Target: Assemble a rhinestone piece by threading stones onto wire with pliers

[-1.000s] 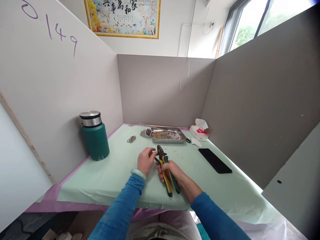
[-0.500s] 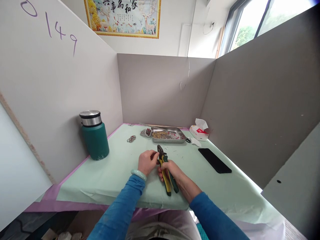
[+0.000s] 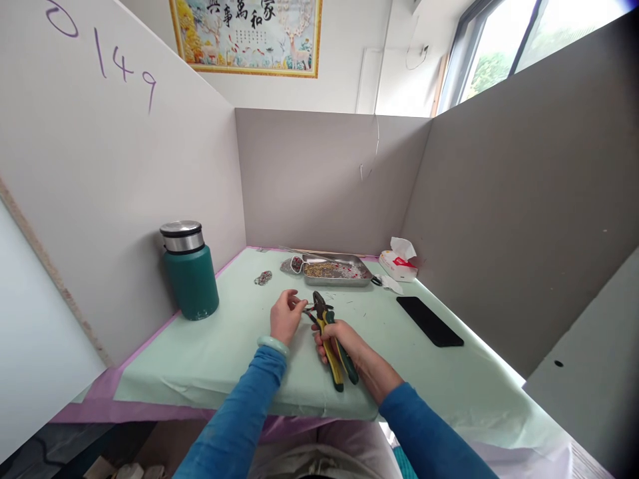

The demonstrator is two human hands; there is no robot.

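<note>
Pliers (image 3: 333,364) with yellow and green handles lie in my right hand (image 3: 344,338), which is wrapped round them. Their dark jaws point away from me, over the table. Just left of the jaws, a thin dark and reddish piece (image 3: 310,315) sticks out; its kind is too small to tell. My left hand (image 3: 286,318), with a pale green bangle (image 3: 273,344) on the wrist, has thumb and forefinger together at the jaws' left side. Whatever is between those fingertips is too small to make out.
Behind the hands stands a metal tray (image 3: 339,282) of small beads. A beaded chain (image 3: 263,277) and a small bag (image 3: 291,265) are left of it. A green bottle (image 3: 191,283) stands left; tissues (image 3: 398,267) and a black phone-like slab (image 3: 429,320) are right. Panels enclose the table.
My left hand has shifted slightly left and away from the pliers' jaws, its fingers a little less curled. The right hand and pliers have hardly moved.
</note>
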